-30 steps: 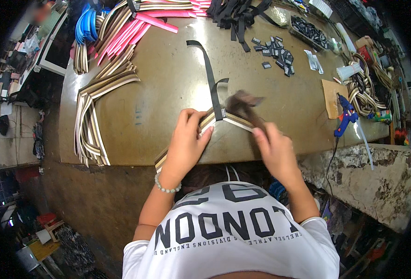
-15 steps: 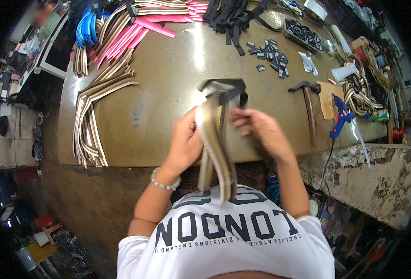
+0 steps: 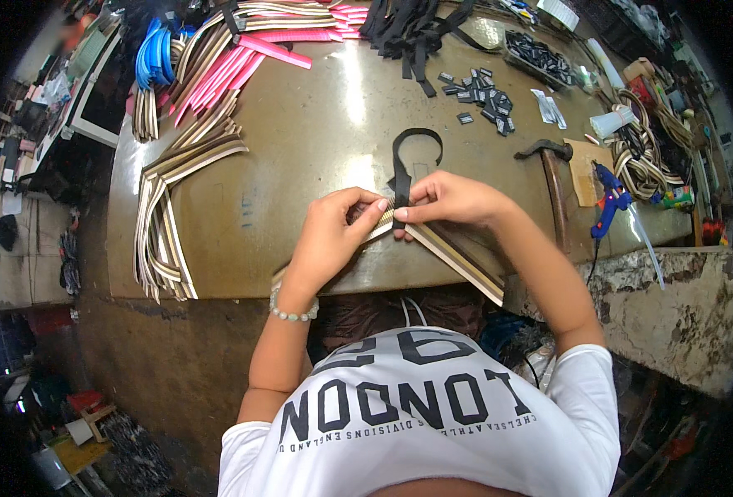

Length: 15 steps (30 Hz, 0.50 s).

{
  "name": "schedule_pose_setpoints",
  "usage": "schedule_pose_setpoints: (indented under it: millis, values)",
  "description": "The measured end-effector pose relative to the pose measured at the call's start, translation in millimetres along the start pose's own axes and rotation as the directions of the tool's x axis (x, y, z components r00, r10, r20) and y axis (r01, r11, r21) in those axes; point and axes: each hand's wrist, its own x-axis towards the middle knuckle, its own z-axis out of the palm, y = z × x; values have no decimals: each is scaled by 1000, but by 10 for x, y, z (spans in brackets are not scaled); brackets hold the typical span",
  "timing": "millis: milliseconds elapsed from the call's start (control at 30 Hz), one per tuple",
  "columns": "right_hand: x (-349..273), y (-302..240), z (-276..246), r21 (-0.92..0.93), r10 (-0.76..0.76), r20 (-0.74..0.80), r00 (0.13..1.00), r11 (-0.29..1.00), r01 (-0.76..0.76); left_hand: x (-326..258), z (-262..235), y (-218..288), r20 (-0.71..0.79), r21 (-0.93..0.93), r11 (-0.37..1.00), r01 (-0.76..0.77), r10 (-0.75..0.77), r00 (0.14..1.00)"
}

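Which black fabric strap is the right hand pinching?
The single black fabric strap, curling beyond the right hand where it meets striped brown-and-cream webbing. The other black straps lie heaped near the far edge of the shiny brown table.

The counter [image 3: 300, 174] has a glossy olive-brown surface reflecting white light [image 3: 353, 83]. Brown floor [image 3: 167, 373]: lower left. Stained, flaking ledge [image 3: 673, 311]: lower right.

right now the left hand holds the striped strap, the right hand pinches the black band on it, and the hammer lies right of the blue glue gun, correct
No: the head view shows the hammer lying left of the blue glue gun, not right. The rest stands: the left hand holds the striped strap and the right hand pinches the black band on it.
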Motion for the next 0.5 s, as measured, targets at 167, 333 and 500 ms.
schedule_pose_setpoints:
  millis: [167,333,500]
  values:
    - [149,-142,-144,420,-104,-242,965,885,200,72,222,-219,-192,255,958,-130,182,964]
    - [-37,-156,205,-790,-744,-374,553,568,230,152,343,-301,-339,626,741,-243,539,771]
    - [140,85,381,-483,-446,-565,694,861,159,175,380,-353,-266,327,904,-277,369,890]
